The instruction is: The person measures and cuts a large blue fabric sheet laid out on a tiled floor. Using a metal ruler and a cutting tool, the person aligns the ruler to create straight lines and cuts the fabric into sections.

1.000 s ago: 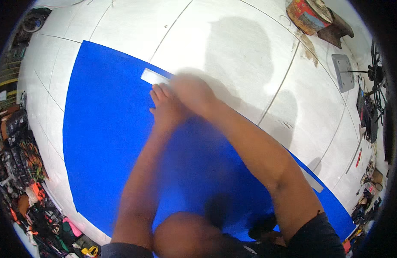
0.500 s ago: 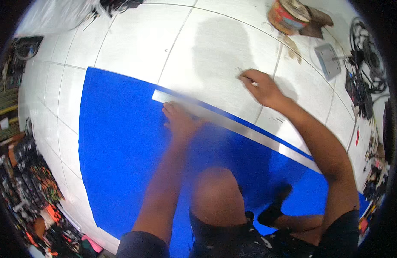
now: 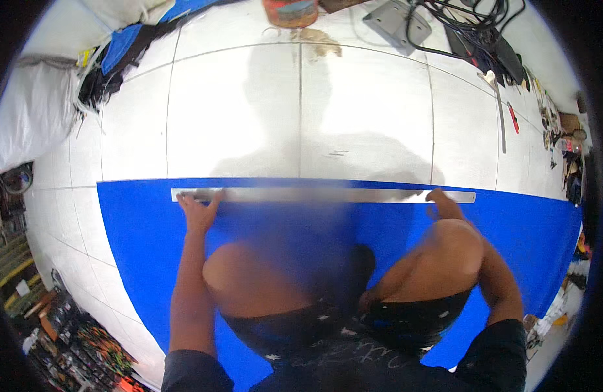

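A long, flat metal ruler (image 3: 373,195) lies along the far edge of a large blue sheet (image 3: 145,235) spread on the floor. My left hand (image 3: 199,210) rests at the ruler's left end, fingertips and thumb spread apart on the strip. Close to the opposite end, my right hand (image 3: 446,205) touches the ruler's near edge with its fingers apart; my raised knee hides part of that wrist. A narrow strip of blue shows beyond the metal. The middle of the picture is hazy, blurring the sheet there.
White tiled floor (image 3: 236,98) stretches beyond the sheet. Ahead stand a reddish tin (image 3: 292,12) and a grey metal plate (image 3: 396,26) beside tangled black cables (image 3: 471,26). A red-handled tool (image 3: 513,119) lies at right. Small goods (image 3: 86,346) crowd the lower left.
The view has turned, so the ruler now runs level across it. My right hand has come down from above the tiles to the ruler's right end. My left hand is now at its left tip.
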{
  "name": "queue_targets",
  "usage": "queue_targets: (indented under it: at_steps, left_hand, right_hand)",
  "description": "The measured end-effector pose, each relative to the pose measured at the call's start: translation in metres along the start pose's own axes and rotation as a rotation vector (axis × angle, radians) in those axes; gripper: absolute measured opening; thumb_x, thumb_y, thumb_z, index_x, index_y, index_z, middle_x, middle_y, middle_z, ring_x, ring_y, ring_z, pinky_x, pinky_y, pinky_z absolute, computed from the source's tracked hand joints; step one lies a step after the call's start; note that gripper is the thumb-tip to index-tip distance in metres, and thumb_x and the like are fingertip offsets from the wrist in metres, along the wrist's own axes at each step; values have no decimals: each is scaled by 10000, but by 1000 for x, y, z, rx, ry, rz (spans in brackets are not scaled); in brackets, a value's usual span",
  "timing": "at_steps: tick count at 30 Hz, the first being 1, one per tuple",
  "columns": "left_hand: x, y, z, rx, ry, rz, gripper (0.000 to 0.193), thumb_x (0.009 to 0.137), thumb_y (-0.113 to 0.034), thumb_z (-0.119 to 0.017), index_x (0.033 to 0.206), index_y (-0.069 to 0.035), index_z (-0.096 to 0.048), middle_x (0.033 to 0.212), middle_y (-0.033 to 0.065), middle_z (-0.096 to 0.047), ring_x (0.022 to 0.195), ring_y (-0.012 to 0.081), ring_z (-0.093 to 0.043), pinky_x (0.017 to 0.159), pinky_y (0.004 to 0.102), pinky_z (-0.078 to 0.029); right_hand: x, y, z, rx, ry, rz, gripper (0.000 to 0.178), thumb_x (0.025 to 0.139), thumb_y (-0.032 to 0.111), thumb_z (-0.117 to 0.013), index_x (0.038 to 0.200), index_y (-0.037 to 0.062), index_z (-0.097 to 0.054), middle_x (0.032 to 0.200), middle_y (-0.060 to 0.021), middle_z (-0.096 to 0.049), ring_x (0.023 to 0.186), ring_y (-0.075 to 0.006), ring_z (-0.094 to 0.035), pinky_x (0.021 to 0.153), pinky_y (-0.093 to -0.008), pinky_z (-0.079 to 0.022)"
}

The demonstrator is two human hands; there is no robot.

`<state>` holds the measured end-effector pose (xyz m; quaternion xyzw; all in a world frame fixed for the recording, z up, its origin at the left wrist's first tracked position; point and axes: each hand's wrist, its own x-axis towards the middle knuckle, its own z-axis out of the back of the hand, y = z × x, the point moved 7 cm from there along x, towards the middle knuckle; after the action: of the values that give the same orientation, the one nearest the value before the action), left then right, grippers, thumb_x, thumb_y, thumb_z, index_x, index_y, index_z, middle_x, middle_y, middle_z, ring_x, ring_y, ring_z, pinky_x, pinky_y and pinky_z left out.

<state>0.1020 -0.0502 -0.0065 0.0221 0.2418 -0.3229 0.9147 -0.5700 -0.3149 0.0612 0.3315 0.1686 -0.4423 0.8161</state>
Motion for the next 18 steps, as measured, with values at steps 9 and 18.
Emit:
queue_targets:
  at_steps: [9,18]
  left_hand:
    - [-4,-2,122,349,228,-363,669,878,-429,-753,1304,48,-556,1408,286,-511,1342,434,-453,1130,494,-368]
    - [-34,-35,204,42,277,-251,504,923,-271,-736,1313,-3,-563,1318,203,-609,1173,346,-621,985,433,-513]
  right_hand:
    - [-22,48,-56,5,-345,-42,499,911,298,-685,1366,127,-572,1355,-146,-566,1224,-340,-568,950,-445,-550]
    - [-10,43,-51,117,-200,-143,498,886,247,-711,1337,87,-574,1398,-138,-514,1279,-359,-515,976,-458,-538]
